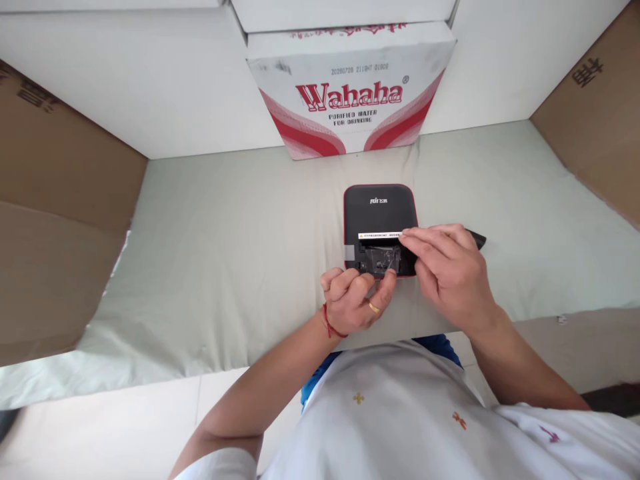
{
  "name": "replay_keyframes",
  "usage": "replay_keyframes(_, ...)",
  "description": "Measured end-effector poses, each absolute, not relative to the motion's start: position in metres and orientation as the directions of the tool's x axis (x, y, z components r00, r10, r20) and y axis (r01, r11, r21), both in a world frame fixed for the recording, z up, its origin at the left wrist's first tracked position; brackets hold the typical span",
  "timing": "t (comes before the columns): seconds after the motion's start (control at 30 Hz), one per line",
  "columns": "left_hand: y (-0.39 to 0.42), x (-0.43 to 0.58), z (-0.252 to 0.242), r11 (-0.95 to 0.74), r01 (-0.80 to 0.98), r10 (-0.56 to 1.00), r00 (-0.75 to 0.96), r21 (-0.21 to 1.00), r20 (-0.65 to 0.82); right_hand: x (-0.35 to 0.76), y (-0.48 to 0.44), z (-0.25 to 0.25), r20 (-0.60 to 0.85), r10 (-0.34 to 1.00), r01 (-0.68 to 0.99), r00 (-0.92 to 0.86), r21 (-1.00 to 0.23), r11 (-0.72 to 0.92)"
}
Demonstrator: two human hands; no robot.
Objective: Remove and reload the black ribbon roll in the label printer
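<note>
A black device with a red edge (380, 212) lies on the pale green cloth. A white label strip (377, 235) crosses it, above a recessed part with a clear plastic film (381, 259). My left hand (356, 293), with a ring and a red string at the wrist, is at the device's near edge, its fingers curled and one fingertip on the film; whether it grips the film is too small to tell. My right hand (447, 267) rests at the device's right side, fingers extended together, fingertips touching the right end of the label strip.
A white and red Wahaha box (353, 93) stands behind the device against white panels. Brown cardboard boxes stand at the left (55, 220) and right (595, 100). A dark object (477, 239) lies partly hidden behind my right hand on the cloth (225, 253).
</note>
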State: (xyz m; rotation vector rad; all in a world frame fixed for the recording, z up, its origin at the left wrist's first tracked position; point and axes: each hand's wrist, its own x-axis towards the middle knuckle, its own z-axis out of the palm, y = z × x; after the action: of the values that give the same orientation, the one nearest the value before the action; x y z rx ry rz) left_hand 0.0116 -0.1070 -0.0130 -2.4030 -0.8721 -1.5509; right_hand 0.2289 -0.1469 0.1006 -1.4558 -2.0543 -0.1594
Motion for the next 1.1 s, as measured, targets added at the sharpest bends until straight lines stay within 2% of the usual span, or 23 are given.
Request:
replay_keyframes(0.13,-0.1,0.009,-0.002,-0.874,0.414,0.376,0.244,0.254,0.894,0.217,-0.156,0.104,0.571,0.753,0.749,-0.328,-0.328,0.575)
replay_keyframes(0.17,-0.097,0.007,0.001,-0.861,0.407,0.413,0.208,0.305,0.887,0.216,-0.158,0.104,0.569,0.741,0.717,-0.357,-0.342,0.608)
replay_keyframes(0.23,-0.089,0.001,0.006,-0.78,0.402,0.553,0.083,0.48,0.829,0.215,-0.16,0.102,0.567,0.73,0.678,-0.381,-0.366,0.638)
replay_keyframes(0.33,-0.07,-0.009,0.006,-0.566,0.198,0.812,-0.032,0.8,0.583,0.217,-0.163,0.094,0.566,0.741,0.652,-0.362,-0.414,0.635)
replay_keyframes(0.43,-0.052,-0.014,0.001,-0.335,-0.1,0.933,0.104,0.937,0.345,0.219,-0.167,0.086,0.557,0.752,0.652,-0.352,-0.43,0.624)
replay_keyframes(0.53,-0.041,-0.013,-0.003,-0.13,-0.325,0.953,0.22,0.937,0.209,0.22,-0.169,0.081,0.57,0.742,0.651,-0.354,-0.42,0.633)
replay_keyframes(0.67,-0.032,-0.007,-0.006,-0.015,-0.437,0.949,0.276,0.9,0.15,0.221,-0.169,0.078,0.588,0.726,0.637,-0.357,-0.415,0.65)
replay_keyframes(0.8,-0.027,-0.006,-0.013,-0.01,-0.436,0.921,0.345,0.9,0.178,0.222,-0.169,0.076,0.588,0.727,0.632,-0.354,-0.423,0.649)
replay_keyframes(1.1,-0.027,-0.013,-0.027,-0.111,-0.323,0.906,0.356,0.94,0.23,0.229,-0.159,0.084,0.596,0.701,0.586,-0.392,-0.427,0.689)
